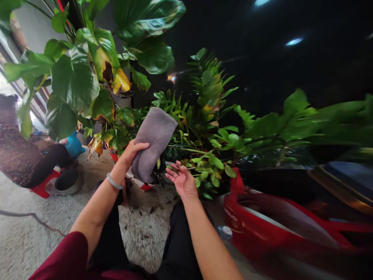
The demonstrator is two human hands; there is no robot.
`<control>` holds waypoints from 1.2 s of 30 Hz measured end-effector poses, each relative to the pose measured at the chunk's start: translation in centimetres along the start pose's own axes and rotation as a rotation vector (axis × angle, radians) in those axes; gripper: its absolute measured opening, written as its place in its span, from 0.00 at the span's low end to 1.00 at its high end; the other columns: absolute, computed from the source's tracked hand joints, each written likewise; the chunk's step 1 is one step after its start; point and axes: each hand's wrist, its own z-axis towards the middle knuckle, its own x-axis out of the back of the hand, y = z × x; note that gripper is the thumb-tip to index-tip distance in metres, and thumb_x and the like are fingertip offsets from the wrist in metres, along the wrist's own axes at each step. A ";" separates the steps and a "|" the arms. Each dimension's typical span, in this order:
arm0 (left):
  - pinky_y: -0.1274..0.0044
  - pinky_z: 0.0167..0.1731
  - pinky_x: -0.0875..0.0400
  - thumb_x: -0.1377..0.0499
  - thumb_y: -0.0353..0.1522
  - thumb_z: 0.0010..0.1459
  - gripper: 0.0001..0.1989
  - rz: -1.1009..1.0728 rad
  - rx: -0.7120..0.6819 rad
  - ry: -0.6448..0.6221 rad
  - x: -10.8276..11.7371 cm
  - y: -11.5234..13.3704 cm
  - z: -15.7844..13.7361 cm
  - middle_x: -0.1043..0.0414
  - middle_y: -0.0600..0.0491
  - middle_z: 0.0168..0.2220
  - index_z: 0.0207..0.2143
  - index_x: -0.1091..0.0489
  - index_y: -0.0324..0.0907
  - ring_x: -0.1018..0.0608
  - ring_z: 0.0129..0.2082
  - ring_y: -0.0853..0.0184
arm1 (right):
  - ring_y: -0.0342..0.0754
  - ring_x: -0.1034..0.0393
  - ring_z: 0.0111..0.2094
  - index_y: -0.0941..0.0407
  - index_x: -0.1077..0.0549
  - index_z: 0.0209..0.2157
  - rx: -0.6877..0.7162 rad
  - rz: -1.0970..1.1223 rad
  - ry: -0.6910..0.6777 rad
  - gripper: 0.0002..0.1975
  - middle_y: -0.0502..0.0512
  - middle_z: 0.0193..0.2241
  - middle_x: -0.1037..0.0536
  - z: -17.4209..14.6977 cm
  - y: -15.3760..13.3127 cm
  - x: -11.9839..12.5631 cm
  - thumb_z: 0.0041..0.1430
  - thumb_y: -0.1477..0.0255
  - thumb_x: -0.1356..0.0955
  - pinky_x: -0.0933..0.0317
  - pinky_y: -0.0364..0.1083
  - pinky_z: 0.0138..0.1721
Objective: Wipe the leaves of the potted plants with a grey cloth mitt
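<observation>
My left hand [134, 151] grips a grey cloth [155, 134], its thumb lying over the front of the fabric. The cloth is folded and stands up in front of the potted plants, its lower edge hanging down. To the right, my right hand [183, 181] is held palm up with the fingers spread and nothing in it. Its fingertips are close to the low green leaves [215, 159] of a plant; whether they touch cannot be made out. A large-leaved plant [72, 74] with some yellow and brown leaves rises on the left.
A red bag [262, 217] stands open at the right, with a clear bottle [225, 232] beside it. On the left a person [20, 155] sits on a red stool [43, 184] near a grey basin [68, 182]. A cable [32, 214] crosses the concrete floor.
</observation>
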 end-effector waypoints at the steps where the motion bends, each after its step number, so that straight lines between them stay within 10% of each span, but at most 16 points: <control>1: 0.74 0.34 0.28 0.29 0.35 0.37 0.24 0.026 -0.035 -0.003 -1.2 -0.4 1.0 0.21 0.50 0.32 0.40 0.22 0.37 0.22 0.30 0.62 | 0.54 0.20 0.34 0.49 0.24 0.36 0.001 0.002 0.014 0.15 0.49 0.34 0.18 0.1 0.1 0.0 0.44 0.62 0.25 0.26 0.53 0.34; 6: 0.75 0.28 0.32 0.31 0.28 0.38 0.08 0.496 0.190 -0.257 -1.9 -4.2 -0.9 0.24 0.53 0.24 0.27 0.21 0.38 0.26 0.26 0.63 | 0.50 0.23 0.29 0.49 0.25 0.32 0.073 -0.033 0.094 0.12 0.46 0.27 0.19 0.7 0.9 0.1 0.48 0.58 0.27 0.28 0.49 0.31; 10: 0.74 0.29 0.31 0.31 0.25 0.37 0.11 0.430 0.326 -0.401 0.4 -1.7 -4.1 0.22 0.50 0.27 0.28 0.19 0.38 0.24 0.28 0.60 | 0.52 0.23 0.35 0.50 0.23 0.36 0.084 -0.045 0.086 0.16 0.49 0.31 0.18 0.5 0.8 0.3 0.48 0.55 0.27 0.29 0.50 0.36; 16: 0.72 0.35 0.27 0.29 0.33 0.40 0.17 -0.008 -0.036 -0.132 -2.8 2.0 1.3 0.22 0.50 0.28 0.35 0.22 0.35 0.23 0.27 0.64 | 0.50 0.20 0.32 0.47 0.24 0.40 0.077 -0.053 0.058 0.19 0.49 0.37 0.20 -0.6 -0.2 0.0 0.48 0.52 0.27 0.29 0.48 0.31; 20: 0.73 0.34 0.28 0.29 0.31 0.39 0.11 0.191 0.116 0.011 -4.2 -3.4 2.3 0.24 0.52 0.24 0.29 0.22 0.37 0.24 0.28 0.63 | 0.47 0.24 0.25 0.48 0.24 0.37 0.077 -0.050 0.115 0.16 0.47 0.31 0.19 -0.3 0.1 -0.1 0.50 0.54 0.29 0.32 0.45 0.25; 23: 0.74 0.30 0.29 0.29 0.29 0.35 0.10 0.504 0.269 -0.230 -1.9 -5.8 -0.6 0.23 0.52 0.24 0.26 0.21 0.39 0.24 0.28 0.61 | 0.44 0.28 0.21 0.49 0.22 0.38 0.064 -0.088 0.129 0.16 0.48 0.31 0.18 -0.2 0.5 0.2 0.51 0.55 0.29 0.36 0.42 0.19; 27: 0.73 0.29 0.29 0.28 0.35 0.35 0.16 0.326 0.271 -0.291 0.9 -1.8 -3.1 0.21 0.49 0.27 0.30 0.20 0.38 0.23 0.26 0.61 | 0.45 0.25 0.23 0.49 0.22 0.40 0.080 -0.099 0.118 0.17 0.49 0.34 0.19 -0.3 0.1 0.3 0.52 0.55 0.29 0.33 0.43 0.21; 31: 0.74 0.32 0.27 0.28 0.36 0.39 0.20 0.051 0.002 -0.076 -0.8 3.1 -1.2 0.22 0.50 0.28 0.35 0.21 0.36 0.21 0.28 0.61 | 0.47 0.22 0.28 0.49 0.24 0.36 0.102 -0.085 0.114 0.15 0.48 0.35 0.20 -0.6 -0.4 0.0 0.50 0.55 0.28 0.30 0.44 0.24; 36: 0.74 0.29 0.28 0.29 0.32 0.40 0.12 0.181 0.082 0.004 -2.7 -1.9 -0.2 0.24 0.53 0.24 0.29 0.22 0.38 0.25 0.25 0.63 | 0.47 0.22 0.30 0.49 0.25 0.33 0.117 -0.071 0.134 0.15 0.48 0.35 0.20 -0.6 -0.2 -0.4 0.51 0.53 0.30 0.30 0.44 0.26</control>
